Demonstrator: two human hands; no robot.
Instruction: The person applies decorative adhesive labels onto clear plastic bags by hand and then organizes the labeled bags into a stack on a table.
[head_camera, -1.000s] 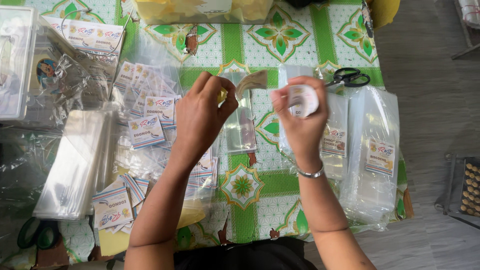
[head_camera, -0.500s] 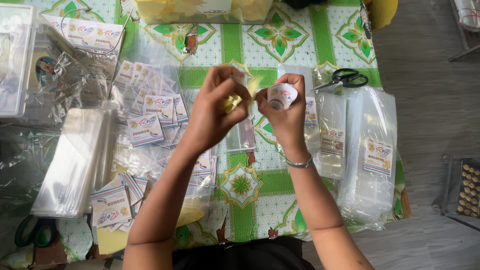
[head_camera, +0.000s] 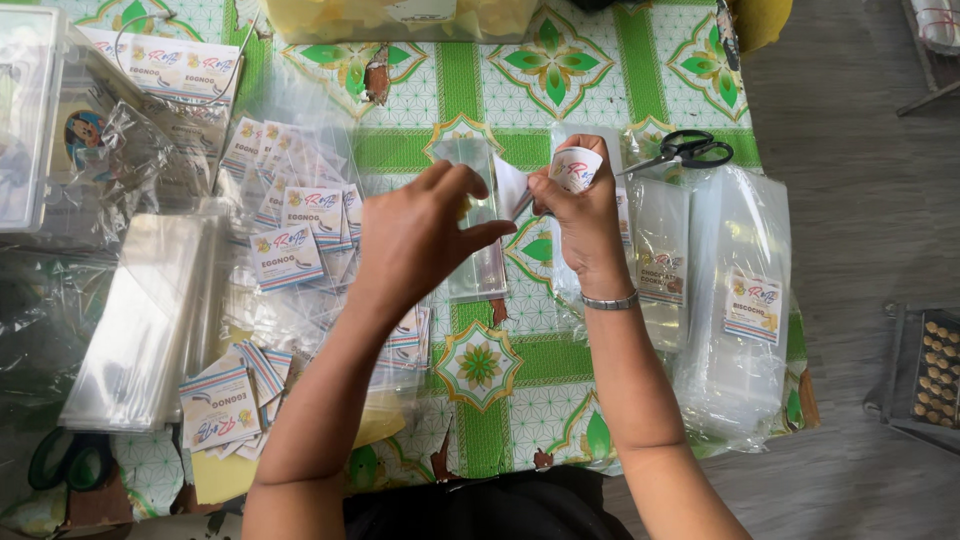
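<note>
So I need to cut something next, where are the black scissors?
In the head view the black scissors lie on the green-patterned tablecloth at upper right, just beyond the right hand, above the stacks of clear bags.

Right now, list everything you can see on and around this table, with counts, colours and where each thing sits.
tablecloth: one, green and white pattern, covers the table
label cards: many, white with coloured print, left of centre
empty clear bags: one stack, far left
labelled clear bags: several, right side
scissors: one pair, black, upper right
green-handled scissors: one pair, bottom left
sticker roll: one, white, in right hand
clear bag: one, between hands
bracelet: one, silver, right wrist
left hand: at the clear bag
right hand: grips the sticker roll
</note>
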